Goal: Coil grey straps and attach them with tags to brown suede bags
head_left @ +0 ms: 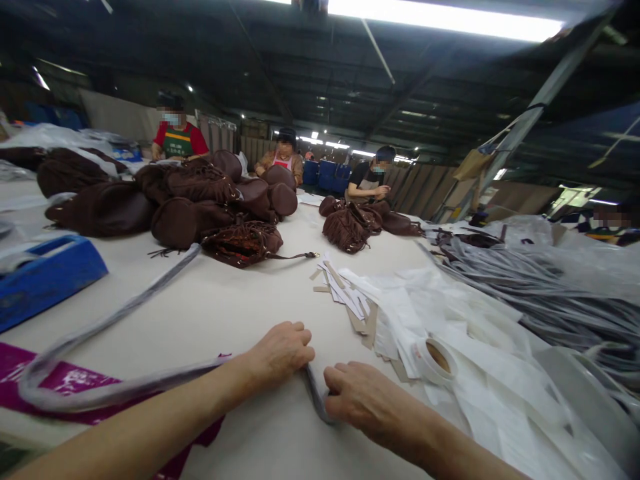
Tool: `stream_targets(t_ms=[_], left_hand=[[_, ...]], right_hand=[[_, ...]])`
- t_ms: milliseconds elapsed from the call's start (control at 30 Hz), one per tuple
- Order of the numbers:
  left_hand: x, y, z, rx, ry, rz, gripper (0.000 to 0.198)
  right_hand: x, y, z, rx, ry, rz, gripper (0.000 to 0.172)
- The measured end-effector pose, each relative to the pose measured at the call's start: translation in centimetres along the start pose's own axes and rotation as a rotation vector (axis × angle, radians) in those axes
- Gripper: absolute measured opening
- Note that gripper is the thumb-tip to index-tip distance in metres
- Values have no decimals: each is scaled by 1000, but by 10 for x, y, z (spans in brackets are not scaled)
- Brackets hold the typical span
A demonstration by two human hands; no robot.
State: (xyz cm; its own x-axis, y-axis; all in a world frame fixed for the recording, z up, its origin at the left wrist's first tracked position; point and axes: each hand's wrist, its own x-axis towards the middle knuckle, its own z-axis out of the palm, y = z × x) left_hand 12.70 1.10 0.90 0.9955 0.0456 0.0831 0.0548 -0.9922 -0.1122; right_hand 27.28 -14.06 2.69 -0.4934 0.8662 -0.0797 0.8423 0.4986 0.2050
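A long dark strap (120, 315) in thin whitish wrapping loops over the left part of the table. It passes under my left forearm, and a short stretch of it shows between my hands. My left hand (285, 351) is closed around the strap, with the fingers curled down and the grip itself hidden. Just to the right and nearer to me, my right hand (357, 399) pinches the strap close to where it bends. Whether the strap's end lies inside the right hand cannot be seen.
Brown fringed bags (200, 193) are heaped at the back left, and more bags (350, 227) lie farther right. A blue tape dispenser (55, 280) stands left. White sheets (450, 320), a tape roll (435, 360) and grey wrapped straps (540, 287) cover the right. Several people work beyond.
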Motion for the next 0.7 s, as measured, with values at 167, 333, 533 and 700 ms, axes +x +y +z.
stream_targets(t_ms=[167,333,533,700], left_hand=[[10,11,-5,-22,-83,-78,14],[11,21,-10,-11,-156,-169,17],[6,27,-3,-18,-117,-268,16],[-3,18,5,-28,-86,-247,18]], right_hand=[[-7,-31,8,48,36,160,11],[-1,-42,8,234,-172,428,11],[2,-26,8,299,-153,528,12],[5,-20,2,214,-229,522,7]])
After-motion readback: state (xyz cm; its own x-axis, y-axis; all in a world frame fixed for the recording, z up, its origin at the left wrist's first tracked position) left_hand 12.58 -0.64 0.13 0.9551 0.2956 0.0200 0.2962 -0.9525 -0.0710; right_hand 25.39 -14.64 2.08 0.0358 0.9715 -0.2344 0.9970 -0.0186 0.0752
